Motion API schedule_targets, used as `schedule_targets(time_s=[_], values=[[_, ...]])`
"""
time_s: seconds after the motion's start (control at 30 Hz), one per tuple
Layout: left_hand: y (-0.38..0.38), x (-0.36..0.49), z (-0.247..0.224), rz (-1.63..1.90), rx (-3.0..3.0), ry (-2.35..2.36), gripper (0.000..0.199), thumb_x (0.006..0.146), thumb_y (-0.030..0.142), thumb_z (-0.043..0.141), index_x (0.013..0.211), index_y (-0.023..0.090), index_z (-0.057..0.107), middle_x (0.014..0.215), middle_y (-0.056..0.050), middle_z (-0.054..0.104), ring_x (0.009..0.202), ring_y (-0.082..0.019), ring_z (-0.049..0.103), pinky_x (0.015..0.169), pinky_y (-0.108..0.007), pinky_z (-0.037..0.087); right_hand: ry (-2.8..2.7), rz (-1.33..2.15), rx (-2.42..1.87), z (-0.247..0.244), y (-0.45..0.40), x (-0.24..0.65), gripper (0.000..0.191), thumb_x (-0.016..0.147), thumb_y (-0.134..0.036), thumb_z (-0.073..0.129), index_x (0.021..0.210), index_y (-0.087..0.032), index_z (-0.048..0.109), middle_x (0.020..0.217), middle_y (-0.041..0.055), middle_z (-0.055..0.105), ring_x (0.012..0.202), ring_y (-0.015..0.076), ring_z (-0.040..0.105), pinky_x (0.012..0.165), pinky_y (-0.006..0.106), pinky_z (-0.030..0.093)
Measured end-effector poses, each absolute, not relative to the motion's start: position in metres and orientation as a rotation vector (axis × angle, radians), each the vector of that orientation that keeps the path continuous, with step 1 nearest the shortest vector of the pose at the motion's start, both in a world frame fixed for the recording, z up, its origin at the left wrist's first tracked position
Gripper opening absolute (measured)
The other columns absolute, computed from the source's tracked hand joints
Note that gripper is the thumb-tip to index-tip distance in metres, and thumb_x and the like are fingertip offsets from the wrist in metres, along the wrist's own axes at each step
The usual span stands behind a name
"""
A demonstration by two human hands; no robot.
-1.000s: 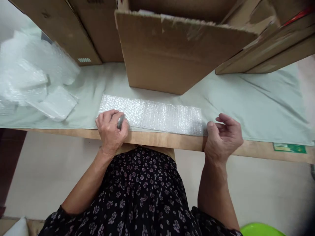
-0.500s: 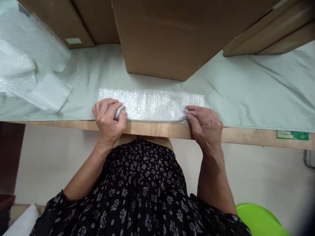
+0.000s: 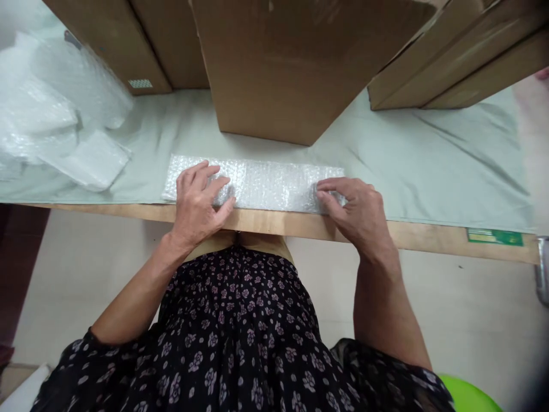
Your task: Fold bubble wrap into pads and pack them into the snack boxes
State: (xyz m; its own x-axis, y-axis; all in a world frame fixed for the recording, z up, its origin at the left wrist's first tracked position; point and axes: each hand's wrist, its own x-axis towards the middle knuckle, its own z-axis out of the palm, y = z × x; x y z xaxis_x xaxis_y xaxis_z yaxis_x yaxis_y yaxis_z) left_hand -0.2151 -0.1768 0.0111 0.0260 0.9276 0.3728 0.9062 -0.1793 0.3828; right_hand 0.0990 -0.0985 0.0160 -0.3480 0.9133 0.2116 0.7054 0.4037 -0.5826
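Left grip (image 3: 195,200) spread wide over one end of the bubble wrap (image 3: 270,183); right grip (image 3: 358,214) narrow at the other, pinch unclear. Flat between both along the desk (image 3: 429,234) edge.

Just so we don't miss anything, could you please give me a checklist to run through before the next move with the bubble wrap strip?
1. Bubble wrap strip lying along the wooden table edge: ok.
2. Left hand at the strip's left part, fingers spread: ok.
3. Right hand at its right end: ok.
4. Right fingertips gripping the film: cannot tell.
5. Strip apart from the cardboard box behind: ok, cloth shows between.
6. Strip apart from the bubble wrap pile: ok.
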Motion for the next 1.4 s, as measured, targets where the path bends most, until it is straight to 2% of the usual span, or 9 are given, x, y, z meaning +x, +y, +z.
schedule_targets(time_s=[0.17, 0.37, 0.6, 0.8, 0.9, 1.0, 1.17, 1.27, 1.4], values=[[-0.166, -0.205, 0.012, 0.652, 2.315, 1.863, 0.026, 0.093, 0.029, 0.062, 0.116, 0.024, 0.071, 0.137, -0.012, 0.069, 0.136, -0.035, 0.058, 0.115, -0.057, 0.042, -2.225, 0.354, -1.365, 0.005, -0.069, 0.087, 0.025, 0.094, -0.028, 0.064, 0.117, -0.024, 0.074, 0.128, 0.0084, 0.074, 0.116, 0.0332, 0.065, 0.103, 0.053, 0.046], [-0.167, -0.205, 0.013, 0.629, 2.279, 1.855, 0.028, 0.095, 0.032, 0.063, 0.121, 0.026, 0.069, 0.139, -0.011, 0.068, 0.135, -0.033, 0.060, 0.117, -0.055, 0.043, -2.235, 0.277, -1.329, -0.011, -0.058, 0.078, 0.003, 0.093, -0.025, 0.066, 0.091, -0.024, 0.068, 0.117, 0.0050, 0.075, 0.103, 0.0280, 0.063, 0.095, 0.047, 0.047], [-0.140, -0.198, 0.039, 0.667, 2.245, 1.855, 0.040, 0.092, 0.028, 0.064, 0.132, 0.028, 0.064, 0.150, -0.009, 0.060, 0.146, -0.035, 0.051, 0.122, -0.058, 0.037, -2.235, 0.015, -1.234, 0.009, -0.074, 0.075, 0.014, 0.096, -0.027, 0.066, 0.083, -0.025, 0.065, 0.125, 0.0058, 0.072, 0.110, 0.0297, 0.064, 0.096, 0.050, 0.042], [-0.114, -0.190, 0.054, 0.579, 2.376, 1.589, 0.049, 0.085, 0.029, 0.073, 0.134, 0.027, 0.064, 0.152, -0.008, 0.059, 0.154, -0.039, 0.041, 0.124, -0.060, 0.032, -2.312, 0.050, -1.142, 0.027, -0.084, 0.080, 0.016, 0.098, -0.026, 0.065, 0.081, -0.024, 0.063, 0.114, 0.0025, 0.075, 0.105, 0.0266, 0.066, 0.099, 0.049, 0.039], [-0.112, -0.186, 0.056, 0.529, 2.410, 1.503, 0.045, 0.087, 0.030, 0.071, 0.131, 0.024, 0.066, 0.134, -0.008, 0.070, 0.142, -0.036, 0.053, 0.122, -0.058, 0.036, -2.340, 0.131, -1.033, 0.035, -0.087, 0.085, 0.015, 0.099, -0.027, 0.062, 0.085, -0.025, 0.061, 0.103, 0.0003, 0.077, 0.098, 0.0232, 0.067, 0.096, 0.045, 0.040], [-0.112, -0.193, 0.055, 0.445, 2.412, 1.488, 0.035, 0.090, 0.032, 0.068, 0.124, 0.024, 0.070, 0.108, -0.005, 0.077, 0.115, -0.031, 0.067, 0.122, -0.059, 0.036, -2.339, 0.213, -1.002, 0.040, -0.087, 0.090, 0.013, 0.099, -0.027, 0.061, 0.086, -0.025, 0.062, 0.093, -0.0005, 0.076, 0.088, 0.0213, 0.067, 0.094, 0.044, 0.043], [-0.112, -0.230, 0.063, 0.258, 2.476, 1.576, 0.017, 0.090, 0.033, 0.058, 0.084, 0.025, 0.071, 0.078, -0.002, 0.073, 0.081, -0.025, 0.069, 0.116, -0.059, 0.040, -2.253, 0.167, -1.142, 0.056, -0.089, 0.104, 0.009, 0.098, -0.029, 0.063, 0.105, -0.030, 0.070, 0.087, 0.0008, 0.075, 0.083, 0.0237, 0.068, 0.089, 0.047, 0.048], [-0.122, -0.243, 0.095, 0.392, 2.614, 1.737, 0.020, 0.094, 0.031, 0.054, 0.080, 0.024, 0.067, 0.080, -0.002, 0.072, 0.080, -0.024, 0.068, 0.109, -0.057, 0.047, -2.193, 0.005, -1.017, 0.079, -0.095, 0.113, 0.020, 0.096, -0.020, 0.068, 0.109, -0.034, 0.072, 0.095, 0.0004, 0.076, 0.087, 0.0236, 0.071, 0.087, 0.046, 0.051], [-0.156, -0.238, 0.134, 0.608, 2.729, 1.837, 0.002, 0.094, 0.025, 0.063, 0.092, 0.026, 0.064, 0.104, -0.002, 0.077, 0.097, -0.025, 0.070, 0.119, -0.059, 0.041, -2.075, -0.067, -0.893, 0.108, -0.113, 0.120, 0.021, 0.089, -0.015, 0.075, 0.098, -0.034, 0.073, 0.089, 0.0007, 0.072, 0.078, 0.0217, 0.069, 0.079, 0.044, 0.051]])
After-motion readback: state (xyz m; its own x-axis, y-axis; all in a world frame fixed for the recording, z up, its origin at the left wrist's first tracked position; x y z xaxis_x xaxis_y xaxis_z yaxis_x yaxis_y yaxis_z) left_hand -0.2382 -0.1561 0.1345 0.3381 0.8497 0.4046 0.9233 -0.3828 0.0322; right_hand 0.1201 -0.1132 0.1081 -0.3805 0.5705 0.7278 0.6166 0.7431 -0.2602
